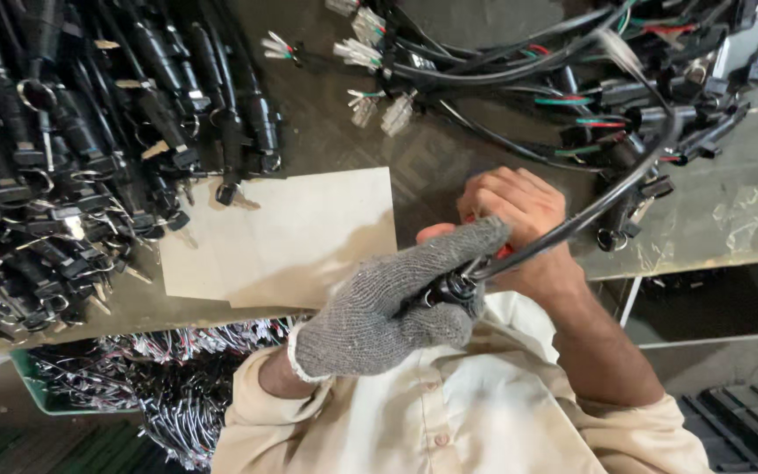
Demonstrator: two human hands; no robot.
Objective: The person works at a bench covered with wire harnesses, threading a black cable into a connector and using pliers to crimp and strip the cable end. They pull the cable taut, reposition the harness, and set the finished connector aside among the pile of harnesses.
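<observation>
**Gloved hand and bare hand working the end of a black cable**

Near the middle of the frame, the left hand [388,303], wearing a grey knitted glove, is clenching around the black plug end [456,286] of a sheathed black cable [611,189]. The right hand [519,215], bare, is sitting just behind it, curled tight on something with a red part that is barely showing between the fingers; what that thing is cannot be told. The cable is arching from the grip up toward the right, into the tangle of wire harnesses [572,79] in the upper right of the frame.

Judging by that loose curve, the cable is looking light and limp along its length, while the moulded end is looking stiff and is probably the surest place to hold. The smooth sheath could be slippery, which the knitted glove is likely helping with. The thin coloured leads and pale connectors [370,53] at the top centre are looking delicate and poor places to pull.

A pale board [282,233] is lying on the worktable [730,211] at centre left, and a heap of black keyed switches [72,149] is filling the upper left.
</observation>
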